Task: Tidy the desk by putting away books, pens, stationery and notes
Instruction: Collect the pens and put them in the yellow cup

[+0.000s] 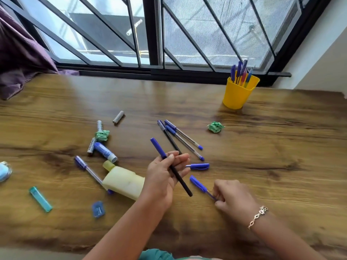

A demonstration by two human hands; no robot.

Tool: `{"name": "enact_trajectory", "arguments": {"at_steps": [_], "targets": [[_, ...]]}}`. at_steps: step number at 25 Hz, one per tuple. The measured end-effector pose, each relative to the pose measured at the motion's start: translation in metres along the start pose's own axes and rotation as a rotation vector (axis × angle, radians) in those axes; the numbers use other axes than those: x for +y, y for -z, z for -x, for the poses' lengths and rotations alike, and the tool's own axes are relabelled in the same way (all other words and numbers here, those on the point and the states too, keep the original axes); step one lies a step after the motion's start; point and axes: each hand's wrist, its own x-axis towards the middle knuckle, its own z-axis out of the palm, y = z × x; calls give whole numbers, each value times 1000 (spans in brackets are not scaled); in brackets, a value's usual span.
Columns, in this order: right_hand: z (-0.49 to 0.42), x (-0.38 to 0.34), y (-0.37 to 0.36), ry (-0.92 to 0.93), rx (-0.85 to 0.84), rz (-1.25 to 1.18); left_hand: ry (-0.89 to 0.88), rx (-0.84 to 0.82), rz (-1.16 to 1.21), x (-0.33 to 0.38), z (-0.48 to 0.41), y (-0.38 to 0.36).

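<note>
My left hand (165,175) grips a black pen with a blue cap (180,180), lifted above the wooden desk (281,156) at the centre. My right hand (231,197) pinches the tip end of a blue-capped pen (199,184) that lies on the desk. A loose blue pen cap (199,166) lies just beyond my left fingers. Three more pens (180,136) lie side by side farther back. Another pen (90,170) lies at the left, partly under a pale bottle (124,182). A yellow cup (238,92) holding several pens stands at the back right.
Two crumpled green paper balls (215,126) (102,135), a glue stick (105,152), small batteries (118,117), a teal lighter (40,198), a blue sharpener (98,208) and a round blue item (4,170) at the left edge. A barred window (169,34) stands behind the desk, purple cloth (18,53) at the back left.
</note>
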Motion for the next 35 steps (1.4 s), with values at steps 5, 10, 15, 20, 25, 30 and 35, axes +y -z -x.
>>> {"name": "enact_trajectory", "arguments": {"at_steps": [5, 10, 15, 20, 25, 30, 35], "targets": [[-5, -21, 39, -18, 185, -417, 19, -32, 21, -4, -1, 4], [-20, -66, 52, 133, 179, -428, 36, -143, 68, -2, 6, 5], [-47, -64, 51, 212, 139, -583, 1, -22, 146, 8, 4, 19], [-73, -51, 12, 408, 243, 30, -29, 62, 181, 16, 4, 31], [-76, -49, -15, 624, 467, 286, -76, 105, 218, 20, 4, 36], [-71, -45, 1, 662, 625, 280, -96, 143, 162, 24, 4, 38], [-55, -37, 49, 1141, 809, 180, 84, -35, 84, 25, 8, 29]]}}
